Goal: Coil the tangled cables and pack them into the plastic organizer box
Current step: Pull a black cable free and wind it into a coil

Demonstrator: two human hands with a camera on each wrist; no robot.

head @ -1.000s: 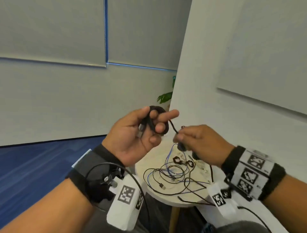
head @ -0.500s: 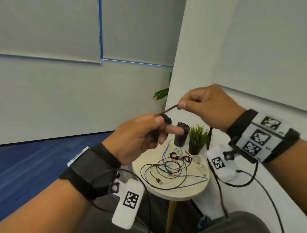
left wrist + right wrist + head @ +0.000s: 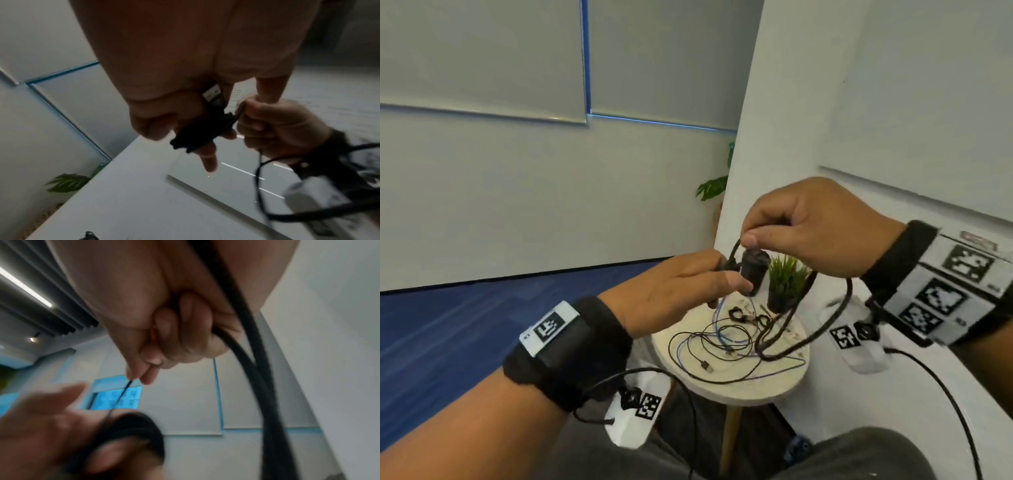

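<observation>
My left hand point(image 3: 722, 281) holds a small black cable coil point(image 3: 197, 136) wound round its fingers, with the silver USB plug point(image 3: 212, 94) tucked against the palm. In the head view the coil is mostly hidden behind the hand. Just above it, my right hand point(image 3: 751, 240) pinches the free strand of the black cable point(image 3: 123, 394) between thumb and forefinger; the strand runs down to the coil point(image 3: 127, 423). Both hands hover over the round table point(image 3: 739, 390), where several thin black and blue cables point(image 3: 719, 342) lie tangled. I see no organizer box.
A black cylinder point(image 3: 755, 274) and a small potted plant point(image 3: 787, 284) stand at the back of the table. A thick black wire point(image 3: 774, 349) hangs from my right wrist over the table. A white wall point(image 3: 893, 137) is close on the right; blue floor point(image 3: 448, 325) lies to the left.
My right hand rose with the strand pulled taut, then came down close over the left hand, laying the cable round the coil. The left hand turned palm down.
</observation>
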